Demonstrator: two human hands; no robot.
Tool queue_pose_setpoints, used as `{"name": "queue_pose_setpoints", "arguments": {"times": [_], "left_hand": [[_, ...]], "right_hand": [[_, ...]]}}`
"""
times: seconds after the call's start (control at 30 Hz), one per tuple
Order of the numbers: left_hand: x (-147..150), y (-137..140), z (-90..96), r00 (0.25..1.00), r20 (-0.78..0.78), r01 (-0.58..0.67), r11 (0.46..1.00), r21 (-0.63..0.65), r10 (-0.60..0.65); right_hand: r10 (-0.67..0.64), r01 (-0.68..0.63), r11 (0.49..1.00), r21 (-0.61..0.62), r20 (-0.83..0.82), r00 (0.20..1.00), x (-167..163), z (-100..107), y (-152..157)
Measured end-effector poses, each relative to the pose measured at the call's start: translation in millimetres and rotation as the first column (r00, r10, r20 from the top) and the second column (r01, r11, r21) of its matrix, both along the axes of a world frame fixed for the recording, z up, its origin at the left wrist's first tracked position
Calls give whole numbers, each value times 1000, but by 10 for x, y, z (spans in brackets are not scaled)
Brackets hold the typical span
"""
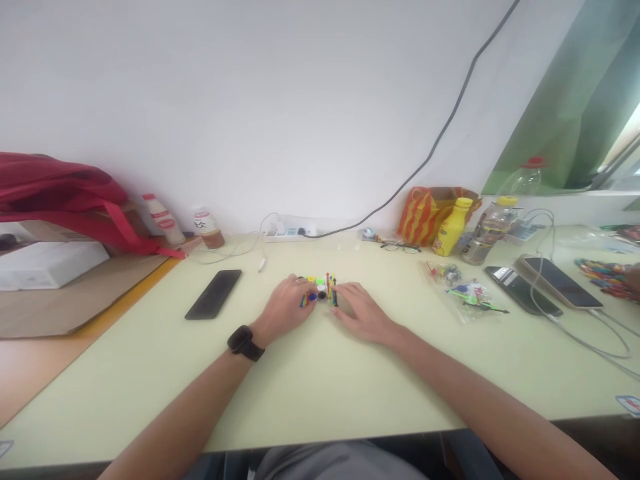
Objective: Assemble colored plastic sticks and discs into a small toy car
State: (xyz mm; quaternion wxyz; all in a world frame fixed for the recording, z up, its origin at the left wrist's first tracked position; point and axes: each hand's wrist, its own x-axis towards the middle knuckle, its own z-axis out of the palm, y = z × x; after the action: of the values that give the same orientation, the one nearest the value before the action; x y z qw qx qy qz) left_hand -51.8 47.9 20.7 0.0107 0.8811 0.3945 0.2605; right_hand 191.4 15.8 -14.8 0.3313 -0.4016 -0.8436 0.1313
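A small cluster of coloured round plastic pieces [321, 289], in yellow, green, white, blue and black, lies between my hands on the pale table. My left hand [286, 305], with a black watch at the wrist, curls its fingers against the left side of this cluster. Bits of thin coloured plastic show under those fingertips, though most of them are hidden. Beside the round pieces, thin arrow-shaped plastic sticks [331, 291] in red, yellow, green and dark colours lie side by side. My right hand [364, 311] rests at their right edge, thumb and fingers apart, fingertips touching or almost touching them.
To the left lies a black phone [213, 294]. Clear bags [465, 293] of plastic pieces sit right of my hands, then two phones [557, 283] with cables. Bottles [453, 227], a striped bag [417, 215] and a power strip [290, 230] line the wall. Someone's hand [633, 277] is at far right.
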Motion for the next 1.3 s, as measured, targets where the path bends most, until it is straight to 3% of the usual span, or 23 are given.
{"name": "queue_pose_setpoints", "arguments": {"times": [0.37, 0.57, 0.83, 1.03, 1.3], "left_hand": [[-10, 6, -5, 1000, -11, -18, 1000, 18, 18], [-9, -8, 25, 1000, 2, -31, 999, 41, 31], [23, -37, 34, 985, 148, 78, 996, 49, -85], [86, -98, 48, 932, 328, 179, 983, -46, -154], [164, -97, -27, 842, 524, 255, 951, -175, -129]], "right_hand": [[-94, 93, 992, 79, 8, 996, -11, -117, 307], [-174, 173, 983, 57, 23, 984, -143, -88, 498], [-232, 233, 973, -6, 38, 972, -199, -35, 572], [-264, 270, 959, -91, 67, 962, -170, 236, 616], [-198, 213, 906, -366, 77, 977, -123, 521, 786]]}}
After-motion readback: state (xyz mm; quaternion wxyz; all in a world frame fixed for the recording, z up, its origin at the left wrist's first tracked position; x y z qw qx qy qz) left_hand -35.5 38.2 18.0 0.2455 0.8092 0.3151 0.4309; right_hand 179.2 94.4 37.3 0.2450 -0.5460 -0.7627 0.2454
